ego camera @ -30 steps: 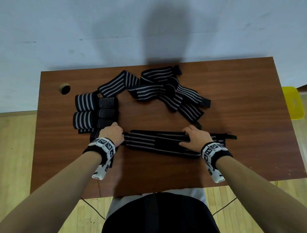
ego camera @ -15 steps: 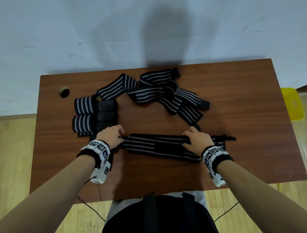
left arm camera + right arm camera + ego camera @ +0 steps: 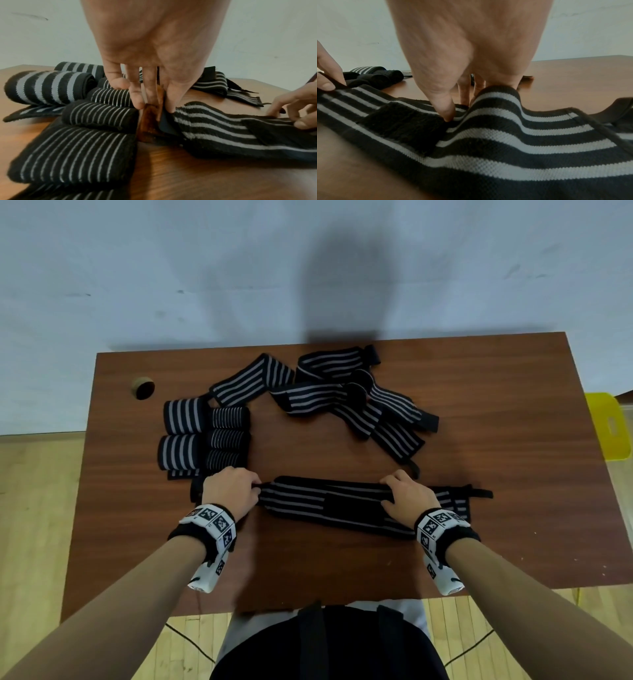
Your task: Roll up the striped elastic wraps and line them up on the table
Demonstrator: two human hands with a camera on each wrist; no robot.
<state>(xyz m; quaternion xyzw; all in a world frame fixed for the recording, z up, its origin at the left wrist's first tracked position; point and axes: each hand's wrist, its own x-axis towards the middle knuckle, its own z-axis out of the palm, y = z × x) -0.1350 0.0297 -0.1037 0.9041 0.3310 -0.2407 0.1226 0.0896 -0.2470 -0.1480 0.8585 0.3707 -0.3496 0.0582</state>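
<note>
left hand [image 3: 230, 487] pinching flat wrap [image 3: 329, 501] end, right hand [image 3: 409, 496] gripping it

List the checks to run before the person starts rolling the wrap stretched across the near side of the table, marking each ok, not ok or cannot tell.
1. Left hand pinches the end of the flat wrap: ok.
2. Right hand pins the wrap: ok.
3. Wrap lies flat: not ok, it humps at the right hand.
4. Rolled wraps lined up: ok.
5. Loose pile apart from the flat wrap: ok.
6. Fastening patch alignment: cannot tell.
</note>
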